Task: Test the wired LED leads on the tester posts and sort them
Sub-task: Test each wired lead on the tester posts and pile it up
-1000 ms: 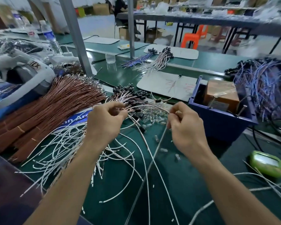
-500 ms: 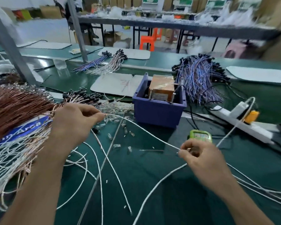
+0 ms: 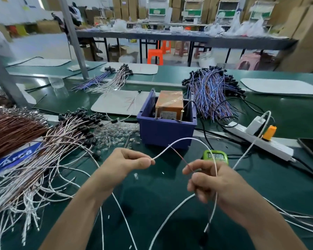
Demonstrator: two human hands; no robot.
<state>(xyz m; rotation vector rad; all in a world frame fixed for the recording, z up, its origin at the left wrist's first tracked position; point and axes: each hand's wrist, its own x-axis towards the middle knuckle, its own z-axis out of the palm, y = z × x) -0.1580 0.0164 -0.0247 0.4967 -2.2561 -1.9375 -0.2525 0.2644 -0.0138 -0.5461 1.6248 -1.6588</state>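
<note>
Both hands hold one white wired LED lead (image 3: 188, 139) that arches between them over the green table. My left hand (image 3: 126, 164) pinches one end of it between thumb and forefinger. My right hand (image 3: 213, 183) grips the other part, and a thin red bare strand (image 3: 179, 156) sticks up from its fingers. The tester, an orange-topped box (image 3: 169, 103) with two brass posts, sits inside a blue bin (image 3: 163, 130) just beyond the hands. A heap of white and pinkish leads with black ends (image 3: 65, 139) lies to the left.
Brown wire bundles (image 3: 11, 130) fill the far left. Loose clear LEDs (image 3: 116, 134) lie beside the bin. A green counter (image 3: 215, 156) sits behind my right hand, a white power strip (image 3: 260, 139) to the right, and a blue-purple lead pile (image 3: 211, 91) behind the bin.
The view swung right and forward. My right hand came back up and inward from the lower right, so the lead now arches between the hands instead of stretching out flat.
</note>
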